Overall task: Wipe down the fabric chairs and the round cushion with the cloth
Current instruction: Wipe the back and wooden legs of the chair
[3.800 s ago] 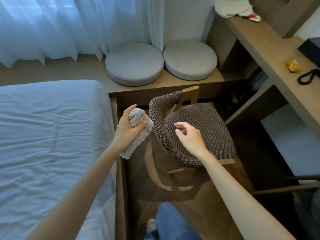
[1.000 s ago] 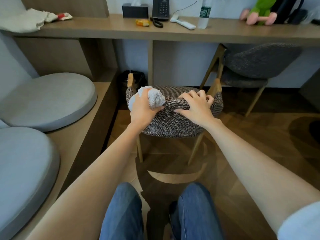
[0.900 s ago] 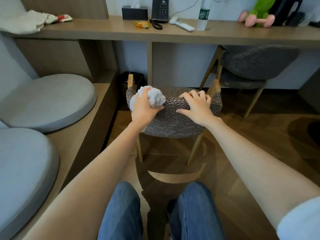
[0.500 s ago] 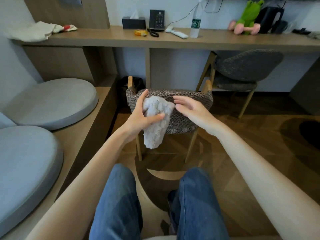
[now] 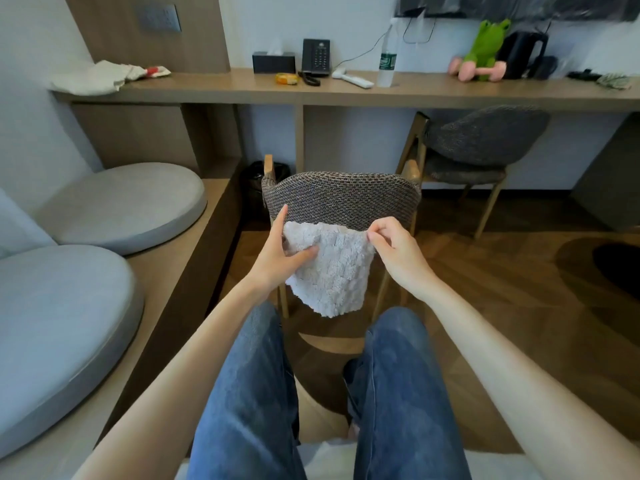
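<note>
A fluffy pale grey cloth [image 5: 332, 268] hangs spread out between my two hands, in front of the backrest of a brown woven fabric chair [image 5: 341, 199]. My left hand [image 5: 278, 252] holds the cloth's left edge between thumb and fingers. My right hand [image 5: 393, 245] pinches its upper right corner. A second fabric chair [image 5: 485, 140], dark grey, stands under the desk at the right. Two round grey cushions lie on the bench at the left, the far cushion [image 5: 128, 202] and the near cushion [image 5: 59, 327].
A long wooden desk [image 5: 346, 93] runs along the back wall with a phone, a tissue box, a water bottle [image 5: 386, 62], a green plush frog [image 5: 483, 50] and a folded white cloth [image 5: 93, 77]. My knees in blue jeans [image 5: 252, 393] are below. The floor is wood.
My hands have left the chair's backrest. The balled-up cloth has been opened out, and my right hand has taken hold of its corner. The view has pulled back and up.
</note>
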### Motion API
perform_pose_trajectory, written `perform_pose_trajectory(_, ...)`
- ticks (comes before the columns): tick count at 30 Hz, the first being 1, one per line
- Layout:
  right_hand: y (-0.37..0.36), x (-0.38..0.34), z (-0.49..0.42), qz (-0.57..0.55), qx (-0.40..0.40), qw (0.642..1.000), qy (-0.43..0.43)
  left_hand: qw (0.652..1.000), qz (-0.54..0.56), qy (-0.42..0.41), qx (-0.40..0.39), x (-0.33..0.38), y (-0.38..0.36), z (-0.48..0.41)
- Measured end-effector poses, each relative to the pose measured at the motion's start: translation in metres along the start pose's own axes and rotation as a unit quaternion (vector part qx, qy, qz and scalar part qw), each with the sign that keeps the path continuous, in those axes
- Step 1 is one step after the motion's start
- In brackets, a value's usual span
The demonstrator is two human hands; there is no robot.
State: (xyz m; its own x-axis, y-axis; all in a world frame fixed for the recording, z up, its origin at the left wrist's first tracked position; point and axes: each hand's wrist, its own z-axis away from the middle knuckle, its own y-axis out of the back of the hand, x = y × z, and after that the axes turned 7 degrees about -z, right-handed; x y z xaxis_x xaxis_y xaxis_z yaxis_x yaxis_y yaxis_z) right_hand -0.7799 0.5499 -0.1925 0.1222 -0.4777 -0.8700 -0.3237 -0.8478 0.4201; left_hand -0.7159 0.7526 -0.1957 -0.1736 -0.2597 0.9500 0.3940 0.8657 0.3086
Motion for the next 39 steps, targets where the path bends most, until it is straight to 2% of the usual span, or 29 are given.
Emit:
perform_pose_trajectory(3, -0.005, -0.006, 0.005, 0.020, -0.015, 0.999, 0.032, 0.995, -0.064, -0.003, 0.076, -0.011, 0.002, 0.001)
perform_pose_trajectory(6, -0.012, -0.009, 0.008, 0.034, -0.037, 0.998, 0.029, 0.985, -0.104, -0.002, 0.135, -0.022, 0.001, -0.008)
perform_pose_trajectory(12, -0.012, 0.019, -0.001, 0.021, -0.163, 0.985, -0.051, 0.983, -0.083, -0.001, 0.166, -0.027, -0.007, -0.024)
perform_pose_trajectory(15, -0.009, 0.037, 0.000, 0.082, -0.217, 0.971, -0.065, 0.980, -0.096, -0.009, 0.176, -0.033, -0.009, -0.036)
perform_pose_trajectory(17, -0.009, 0.050, -0.005, 0.140, -0.221, 0.963, -0.061, 0.977, -0.109, -0.021, 0.180, -0.036, -0.012, -0.044)
perform_pose_trajectory(19, -0.010, 0.065, -0.011, 0.155, -0.180, 0.968, -0.076, 0.976, -0.119, -0.037, 0.179, -0.040, -0.016, -0.052)
perform_pose_trajectory(22, -0.013, 0.083, -0.026, 0.094, -0.063, 0.985, -0.128, 0.977, -0.120, -0.066, 0.164, -0.050, -0.025, -0.067)
perform_pose_trajectory(24, -0.018, 0.094, -0.042, 0.035, 0.011, 0.981, -0.191, 0.978, -0.132, -0.086, 0.138, -0.059, -0.034, -0.078)
perform_pose_trajectory(25, -0.023, 0.100, -0.051, -0.030, 0.039, 0.969, -0.242, 0.978, -0.144, -0.097, 0.118, -0.063, -0.040, -0.083)
perform_pose_trajectory(26, -0.027, 0.106, -0.061, -0.135, 0.063, 0.943, -0.297, 0.978, -0.155, -0.107, 0.094, -0.067, -0.047, -0.087)
perform_pose_trajectory(28, -0.031, 0.112, -0.076, -0.364, 0.085, 0.851, -0.368, 0.976, -0.172, -0.126, 0.036, -0.075, -0.061, -0.094)
perform_pose_trajectory(30, -0.025, 0.113, -0.084, -0.485, 0.089, 0.787, -0.370, 0.970, -0.200, -0.141, -0.013, -0.084, -0.074, -0.101)
perform_pose_trajectory(32, -0.015, 0.115, -0.088, -0.550, 0.086, 0.751, -0.355, 0.961, -0.223, -0.149, -0.063, -0.092, -0.083, -0.108)
perform_pose_trajectory(33, -0.013, 0.116, -0.088, -0.562, 0.080, 0.748, -0.345, 0.956, -0.233, -0.151, -0.089, -0.096, -0.087, -0.110)
perform_pose_trajectory(34, -0.014, 0.118, -0.087, -0.545, 0.073, 0.765, -0.335, 0.952, -0.241, -0.147, -0.114, -0.098, -0.091, -0.112)
perform_pose_trajectory(36, -0.021, 0.131, -0.085, -0.449, 0.090, 0.830, -0.318, 0.951, -0.237, -0.140, -0.140, -0.101, -0.094, -0.115)
perform_pose_trajectory(37, -0.025, 0.137, -0.084, -0.402, 0.127, 0.852, -0.310, 0.954, -0.227, -0.143, -0.132, -0.102, -0.095, -0.116)
perform_pose_trajectory(39, -0.026, 0.145, -0.082, -0.367, 0.239, 0.856, -0.274, 0.961, -0.213, -0.163, -0.064, -0.105, -0.092, -0.121)
